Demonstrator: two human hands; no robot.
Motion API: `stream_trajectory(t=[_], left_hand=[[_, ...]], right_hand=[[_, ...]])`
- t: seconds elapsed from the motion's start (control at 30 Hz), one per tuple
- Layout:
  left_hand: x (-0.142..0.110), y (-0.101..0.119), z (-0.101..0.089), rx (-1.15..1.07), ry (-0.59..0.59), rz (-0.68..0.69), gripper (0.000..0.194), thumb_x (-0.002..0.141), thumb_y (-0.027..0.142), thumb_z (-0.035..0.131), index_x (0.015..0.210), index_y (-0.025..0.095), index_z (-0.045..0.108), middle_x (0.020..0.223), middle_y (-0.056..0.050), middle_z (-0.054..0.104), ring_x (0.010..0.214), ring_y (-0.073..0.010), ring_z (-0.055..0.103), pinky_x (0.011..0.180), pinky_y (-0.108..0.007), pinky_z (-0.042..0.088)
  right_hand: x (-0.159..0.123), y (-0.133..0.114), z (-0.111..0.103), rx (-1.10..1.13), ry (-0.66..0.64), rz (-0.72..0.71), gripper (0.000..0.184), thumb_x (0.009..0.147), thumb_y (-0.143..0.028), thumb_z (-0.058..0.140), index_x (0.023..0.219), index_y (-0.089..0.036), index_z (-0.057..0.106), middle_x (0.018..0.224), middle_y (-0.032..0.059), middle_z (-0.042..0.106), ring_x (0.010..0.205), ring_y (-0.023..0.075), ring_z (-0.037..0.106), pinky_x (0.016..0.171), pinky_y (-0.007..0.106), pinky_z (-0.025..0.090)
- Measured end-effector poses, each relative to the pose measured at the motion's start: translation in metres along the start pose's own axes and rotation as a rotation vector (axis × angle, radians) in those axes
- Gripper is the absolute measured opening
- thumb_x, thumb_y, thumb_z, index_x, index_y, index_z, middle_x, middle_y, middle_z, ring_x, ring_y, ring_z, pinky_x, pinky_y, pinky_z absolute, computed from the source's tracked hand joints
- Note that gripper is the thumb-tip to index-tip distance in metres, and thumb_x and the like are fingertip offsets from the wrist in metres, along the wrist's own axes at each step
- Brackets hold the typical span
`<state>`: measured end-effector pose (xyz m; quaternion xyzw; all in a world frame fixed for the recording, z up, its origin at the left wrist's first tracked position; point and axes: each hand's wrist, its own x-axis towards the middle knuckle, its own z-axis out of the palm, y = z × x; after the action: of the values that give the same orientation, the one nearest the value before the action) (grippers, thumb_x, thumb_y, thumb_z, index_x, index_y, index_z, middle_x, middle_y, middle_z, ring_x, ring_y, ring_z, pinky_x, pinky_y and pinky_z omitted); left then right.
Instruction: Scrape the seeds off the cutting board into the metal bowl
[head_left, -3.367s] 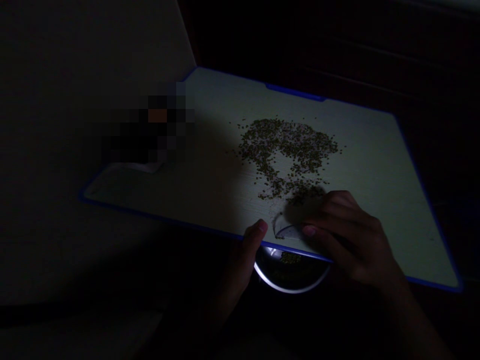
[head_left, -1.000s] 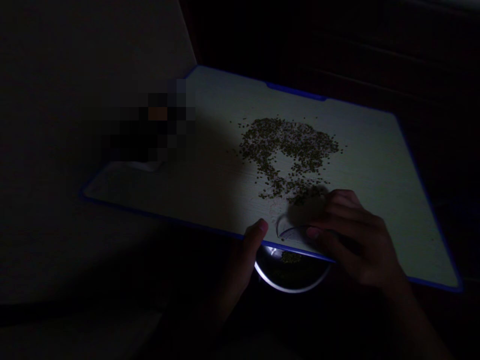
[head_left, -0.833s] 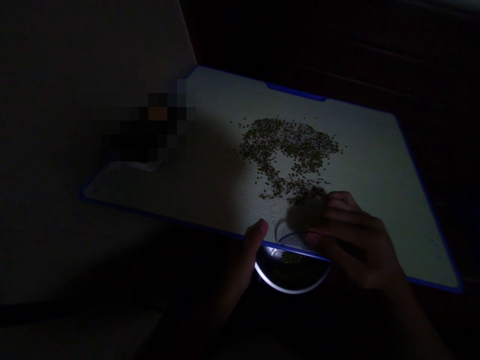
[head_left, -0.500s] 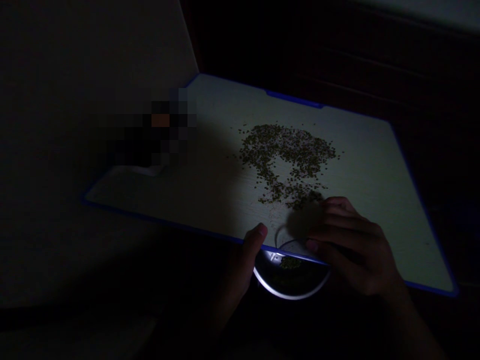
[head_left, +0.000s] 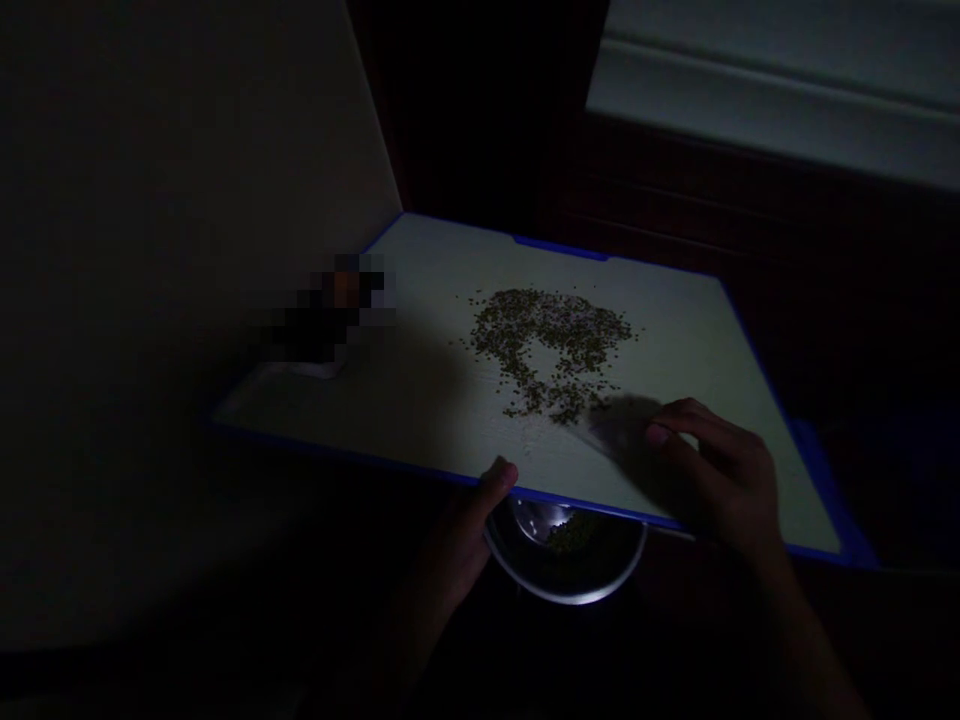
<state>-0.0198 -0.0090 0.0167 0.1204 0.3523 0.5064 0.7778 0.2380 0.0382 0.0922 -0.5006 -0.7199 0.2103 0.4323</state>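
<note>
The scene is very dark. A white board with a blue rim (head_left: 420, 400) carries a patch of small green-brown seeds (head_left: 551, 345). My right hand (head_left: 720, 470) rests on the board just below and to the right of the seeds, fingers curled and pointing left; nothing I can make out lies in it. My left hand (head_left: 469, 530) holds a round metal bowl (head_left: 566, 555) under the board's near edge, thumb over the rim. A small heap of seeds lies in the bowl.
A blurred dark object with an orange spot (head_left: 337, 300) sits on the board's left part. A pale wall stands at the left, and a light ledge (head_left: 772, 90) crosses the upper right. The surroundings are black.
The view has tilted up, so the board sits lower and smaller. My right hand has drawn back to the right from the board's near edge above the bowl.
</note>
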Motion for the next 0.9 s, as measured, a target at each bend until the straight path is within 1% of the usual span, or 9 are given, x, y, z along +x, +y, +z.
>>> stream_trajectory(t=[0.1, 0.17, 0.27, 0.33, 0.4, 0.5, 0.7, 0.8, 0.9], left_hand=[[0.003, 0.0, -0.003, 0.018, 0.033, -0.036, 0.034, 0.077, 0.036, 0.09, 0.102, 0.016, 0.08, 0.105, -0.013, 0.083, 0.114, -0.0332, 0.074, 0.111, -0.049, 0.049], [0.006, -0.003, -0.006, 0.009, 0.06, -0.034, 0.036, 0.071, 0.036, 0.095, 0.095, 0.015, 0.079, 0.095, -0.011, 0.083, 0.11, -0.0341, 0.075, 0.111, -0.05, 0.05], [0.008, -0.006, -0.012, -0.016, 0.094, 0.001, 0.054, 0.065, 0.022, 0.097, 0.115, 0.02, 0.076, 0.102, -0.007, 0.083, 0.11, -0.0314, 0.076, 0.111, -0.049, 0.05], [0.007, -0.008, -0.014, -0.028, 0.134, -0.019, 0.064, 0.066, 0.016, 0.095, 0.125, 0.022, 0.073, 0.102, -0.006, 0.084, 0.103, -0.0299, 0.078, 0.109, -0.049, 0.052], [0.006, -0.008, -0.016, -0.04, 0.155, -0.068, 0.06, 0.068, 0.014, 0.093, 0.125, 0.019, 0.073, 0.1, -0.009, 0.084, 0.101, -0.0315, 0.078, 0.108, -0.049, 0.053], [0.004, -0.006, -0.014, -0.074, 0.12, -0.143, 0.049, 0.072, 0.017, 0.09, 0.119, 0.017, 0.076, 0.102, -0.012, 0.083, 0.11, -0.0359, 0.076, 0.111, -0.051, 0.052], [0.005, -0.004, -0.015, -0.099, 0.166, -0.168, 0.029, 0.071, 0.015, 0.09, 0.097, 0.014, 0.078, 0.105, -0.014, 0.083, 0.121, -0.0369, 0.072, 0.114, -0.049, 0.049], [0.007, -0.002, -0.019, -0.078, 0.174, -0.203, 0.022, 0.073, 0.018, 0.089, 0.091, 0.013, 0.078, 0.105, -0.014, 0.083, 0.114, -0.0349, 0.075, 0.112, -0.047, 0.051], [0.01, 0.002, -0.019, -0.066, 0.193, -0.216, 0.02, 0.075, 0.019, 0.088, 0.092, 0.013, 0.079, 0.095, -0.012, 0.083, 0.098, -0.0306, 0.079, 0.106, -0.046, 0.054]], right_hand=[[-0.007, 0.0, 0.002, -0.058, 0.005, 0.091, 0.017, 0.097, -0.037, 0.065, 0.091, -0.025, 0.074, 0.088, 0.0021, 0.075, 0.083, 0.0211, 0.068, 0.081, 0.039, 0.053], [-0.01, -0.001, 0.006, -0.112, 0.018, 0.123, 0.021, 0.099, -0.042, 0.061, 0.099, -0.024, 0.073, 0.096, 0.0042, 0.077, 0.091, 0.0233, 0.07, 0.084, 0.04, 0.054], [-0.012, -0.004, 0.013, -0.181, -0.006, 0.131, 0.027, 0.103, -0.044, 0.054, 0.108, -0.023, 0.071, 0.102, 0.0066, 0.079, 0.094, 0.0241, 0.071, 0.087, 0.039, 0.054], [-0.012, -0.005, 0.016, -0.185, -0.041, 0.115, 0.027, 0.105, -0.041, 0.051, 0.109, -0.021, 0.069, 0.102, 0.0082, 0.078, 0.093, 0.0236, 0.072, 0.085, 0.037, 0.054], [-0.011, -0.007, 0.018, -0.167, -0.075, 0.099, 0.027, 0.106, -0.039, 0.048, 0.109, -0.02, 0.067, 0.102, 0.0094, 0.078, 0.092, 0.0231, 0.073, 0.082, 0.035, 0.054], [-0.01, -0.008, 0.019, -0.155, -0.082, 0.098, 0.029, 0.107, -0.04, 0.046, 0.109, -0.02, 0.066, 0.101, 0.0096, 0.077, 0.09, 0.0225, 0.072, 0.08, 0.034, 0.055], [-0.011, -0.003, 0.019, -0.15, -0.069, 0.123, 0.031, 0.107, -0.044, 0.048, 0.109, -0.02, 0.067, 0.097, 0.0078, 0.077, 0.084, 0.0209, 0.072, 0.078, 0.033, 0.055], [-0.013, 0.0, 0.019, -0.147, -0.086, 0.138, 0.032, 0.107, -0.046, 0.048, 0.11, -0.021, 0.068, 0.099, 0.0074, 0.078, 0.085, 0.0211, 0.073, 0.078, 0.033, 0.055], [-0.015, 0.0, 0.018, -0.164, -0.114, 0.128, 0.032, 0.107, -0.046, 0.048, 0.111, -0.022, 0.069, 0.105, 0.0082, 0.079, 0.092, 0.0225, 0.074, 0.081, 0.035, 0.056]])
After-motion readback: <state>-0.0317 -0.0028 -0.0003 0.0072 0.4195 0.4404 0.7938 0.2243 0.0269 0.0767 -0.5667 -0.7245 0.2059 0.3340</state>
